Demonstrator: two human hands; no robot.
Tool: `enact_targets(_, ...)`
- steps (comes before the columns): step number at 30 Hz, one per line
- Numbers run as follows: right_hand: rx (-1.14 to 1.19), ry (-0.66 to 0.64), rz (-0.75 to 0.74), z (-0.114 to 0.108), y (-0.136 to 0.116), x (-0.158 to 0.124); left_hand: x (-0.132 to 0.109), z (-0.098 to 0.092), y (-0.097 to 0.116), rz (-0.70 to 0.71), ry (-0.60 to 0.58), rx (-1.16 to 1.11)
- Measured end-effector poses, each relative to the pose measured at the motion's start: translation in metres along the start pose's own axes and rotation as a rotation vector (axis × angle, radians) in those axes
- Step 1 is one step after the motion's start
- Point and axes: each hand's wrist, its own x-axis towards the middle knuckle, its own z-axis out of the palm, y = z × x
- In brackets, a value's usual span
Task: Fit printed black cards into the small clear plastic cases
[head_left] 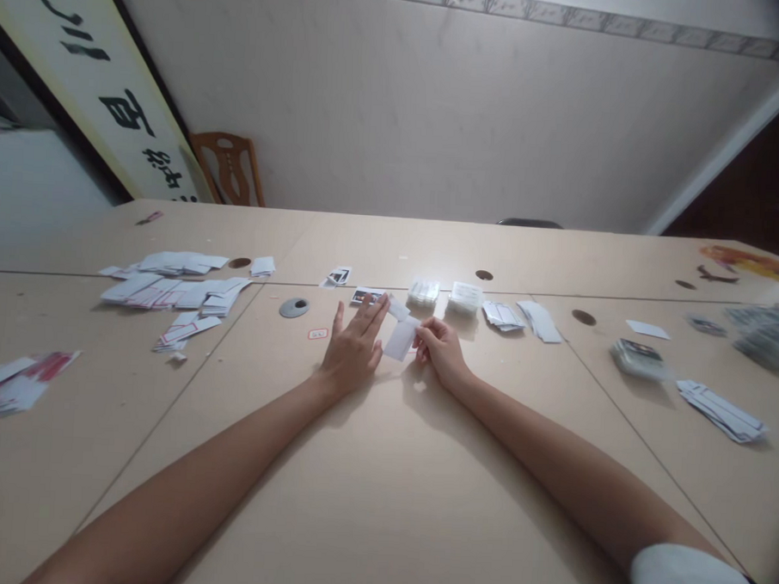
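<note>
My right hand (441, 353) pinches the edge of a small white card (400, 339) between thumb and fingertips, holding it tilted just above the table. At the card's upper end is another small whitish piece (398, 308), perhaps part of the same thing. My left hand (356, 346) is open, palm down, with fingers stretched out and the little finger spread apart. Its fingertips are beside the whitish piece; whether they touch it I cannot tell. Just beyond them lies a dark-printed card (367, 296), partly covered by the fingers.
Stacks of clear-wrapped cards (423, 293) and white slips (503, 316) stand beyond my right hand. Piles of white papers (176, 291) lie left. A round grey cable cover (294, 308) and a red-bordered label (318, 334) are near my left hand. More wrapped packs (638, 359) sit right.
</note>
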Motion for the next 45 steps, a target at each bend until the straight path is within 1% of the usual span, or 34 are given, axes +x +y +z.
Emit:
enact_targets(10, -0.005, -0.005, -0.002, -0.0012, 0.0022, 0.0003, -0.0005, 0.0005, 0.0, -0.009, 0.005, 0.012)
enact_targets(24, -0.012, 0.004, 0.004, 0.0002, -0.0027, -0.0009, -0.0012, 0.0014, -0.0009, -0.007, 0.023, -0.011)
enact_targets(30, -0.013, 0.006, 0.003, -0.0001, -0.0026, -0.0014, -0.0012, -0.0009, -0.0011, 0.031, 0.039, -0.052)
enact_targets(37, -0.014, 0.018, -0.001, -0.0005, -0.0009, -0.0017, -0.0028, -0.0007, -0.0029, 0.1, 0.087, -0.103)
enact_targets(42, -0.01, 0.039, -0.002, -0.0036, 0.0033, -0.0001, -0.0027, -0.0015, -0.0043, 0.033, 0.153, -0.135)
enact_targets(45, -0.009, 0.038, -0.001, -0.0046, 0.0051, 0.0012, -0.0021, -0.0011, -0.0046, 0.019, 0.148, -0.143)
